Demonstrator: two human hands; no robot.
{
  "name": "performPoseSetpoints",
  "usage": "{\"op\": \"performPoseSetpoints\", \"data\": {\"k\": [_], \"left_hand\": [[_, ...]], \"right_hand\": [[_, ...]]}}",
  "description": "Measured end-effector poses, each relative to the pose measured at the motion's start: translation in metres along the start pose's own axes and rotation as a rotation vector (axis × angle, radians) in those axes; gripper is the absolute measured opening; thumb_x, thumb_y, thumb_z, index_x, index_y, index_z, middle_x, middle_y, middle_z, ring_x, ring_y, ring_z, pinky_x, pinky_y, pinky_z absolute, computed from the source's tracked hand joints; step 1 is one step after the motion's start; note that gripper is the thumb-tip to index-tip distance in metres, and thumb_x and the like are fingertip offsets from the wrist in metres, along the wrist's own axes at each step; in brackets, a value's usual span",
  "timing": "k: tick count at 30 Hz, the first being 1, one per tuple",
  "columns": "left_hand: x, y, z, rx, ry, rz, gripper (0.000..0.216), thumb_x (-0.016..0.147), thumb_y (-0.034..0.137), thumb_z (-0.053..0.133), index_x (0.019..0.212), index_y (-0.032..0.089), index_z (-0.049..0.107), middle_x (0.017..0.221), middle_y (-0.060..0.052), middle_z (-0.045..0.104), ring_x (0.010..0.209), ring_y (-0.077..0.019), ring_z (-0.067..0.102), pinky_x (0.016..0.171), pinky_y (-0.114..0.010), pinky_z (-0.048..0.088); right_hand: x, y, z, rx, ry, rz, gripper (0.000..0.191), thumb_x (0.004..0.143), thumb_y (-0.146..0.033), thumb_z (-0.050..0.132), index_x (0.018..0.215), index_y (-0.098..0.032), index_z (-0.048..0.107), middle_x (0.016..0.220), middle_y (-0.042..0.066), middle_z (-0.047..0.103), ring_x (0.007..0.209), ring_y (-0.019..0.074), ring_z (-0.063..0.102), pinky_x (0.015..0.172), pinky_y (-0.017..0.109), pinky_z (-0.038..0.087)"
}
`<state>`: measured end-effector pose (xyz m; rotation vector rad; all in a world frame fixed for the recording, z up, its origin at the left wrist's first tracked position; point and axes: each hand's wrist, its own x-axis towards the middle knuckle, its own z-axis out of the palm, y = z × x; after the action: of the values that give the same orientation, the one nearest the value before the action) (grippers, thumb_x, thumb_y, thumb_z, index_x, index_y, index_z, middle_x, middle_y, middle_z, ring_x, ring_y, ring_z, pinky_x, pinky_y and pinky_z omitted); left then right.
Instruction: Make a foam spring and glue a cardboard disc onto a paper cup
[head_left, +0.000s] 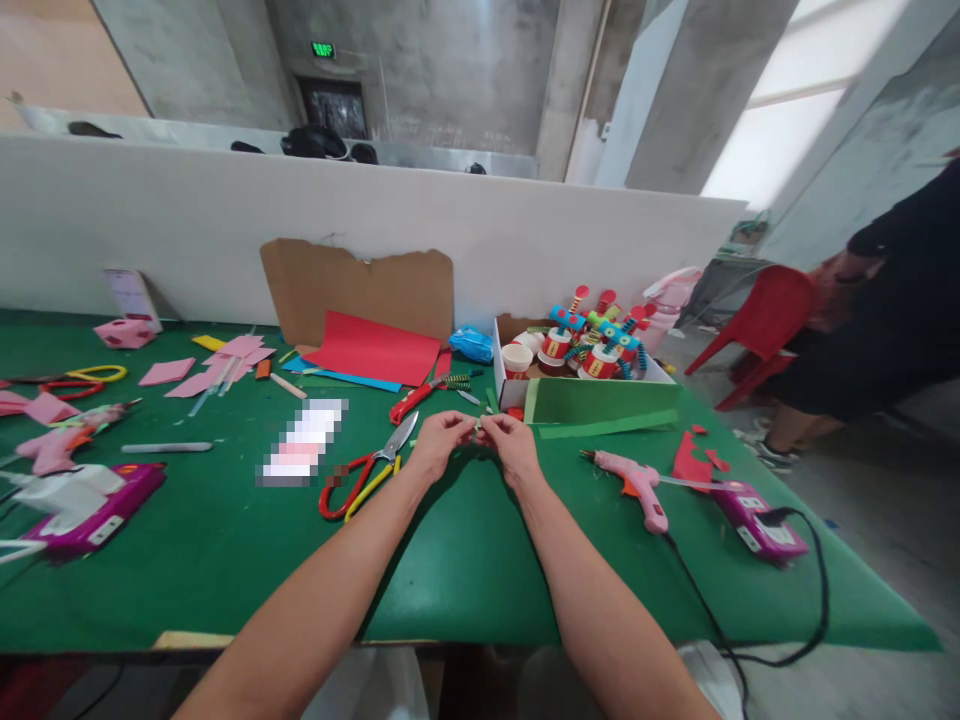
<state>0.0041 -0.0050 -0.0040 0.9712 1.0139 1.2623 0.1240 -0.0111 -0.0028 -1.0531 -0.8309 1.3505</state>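
Observation:
Both my hands meet over the middle of the green table (465, 560). My left hand (439, 440) and my right hand (511, 440) have their fingers pinched together on a small piece between them, too small to name. Red-and-yellow-handled scissors (365, 470) lie just left of my left hand. A second pair of red scissors (420, 396) lies beyond my hands. A pink glue gun (637, 485) rests to the right of my right hand.
A cardboard box (585, 395) of paper-cup robot figures (592, 345) stands behind my hands. Red paper (375, 350) leans on brown cardboard (360, 285). Pink paper scraps (217, 365), another glue gun (64, 440) and purple power strips (97, 510) (757, 515) lie about. A person in black (892, 310) sits by a red chair (765, 320) on the right.

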Motion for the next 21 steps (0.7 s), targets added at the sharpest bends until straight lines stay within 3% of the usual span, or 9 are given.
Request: {"op": "performPoseSetpoints", "data": {"k": [4, 11, 21], "left_hand": [[0.0005, 0.0013, -0.0014, -0.019, -0.019, -0.023, 0.033, 0.049, 0.037, 0.081, 0.06, 0.013, 0.062, 0.053, 0.0, 0.059, 0.048, -0.0075, 0.048, 0.05, -0.021, 0.037], [0.0008, 0.004, -0.0055, 0.111, -0.023, 0.018, 0.033, 0.049, 0.039, 0.081, 0.055, 0.014, 0.059, 0.047, 0.003, 0.053, 0.043, -0.0064, 0.044, 0.046, -0.021, 0.033], [0.0006, 0.0049, -0.0052, 0.201, -0.028, 0.048, 0.033, 0.051, 0.041, 0.079, 0.053, 0.016, 0.059, 0.045, 0.003, 0.052, 0.042, -0.0068, 0.042, 0.044, -0.021, 0.031]], "right_hand": [[0.0014, 0.0018, -0.0007, 0.022, -0.007, 0.002, 0.029, 0.05, -0.035, 0.083, 0.06, -0.016, 0.065, 0.048, -0.004, 0.062, 0.047, 0.009, 0.056, 0.056, 0.023, 0.051], [0.002, -0.0002, -0.0056, 0.053, -0.118, 0.151, 0.028, 0.053, -0.03, 0.085, 0.065, -0.014, 0.065, 0.051, -0.001, 0.064, 0.048, 0.0093, 0.061, 0.052, 0.02, 0.053], [0.002, -0.0016, -0.0046, 0.134, -0.107, 0.16, 0.023, 0.055, -0.015, 0.084, 0.065, -0.013, 0.063, 0.058, 0.002, 0.069, 0.052, 0.0111, 0.066, 0.055, 0.019, 0.058]]}}
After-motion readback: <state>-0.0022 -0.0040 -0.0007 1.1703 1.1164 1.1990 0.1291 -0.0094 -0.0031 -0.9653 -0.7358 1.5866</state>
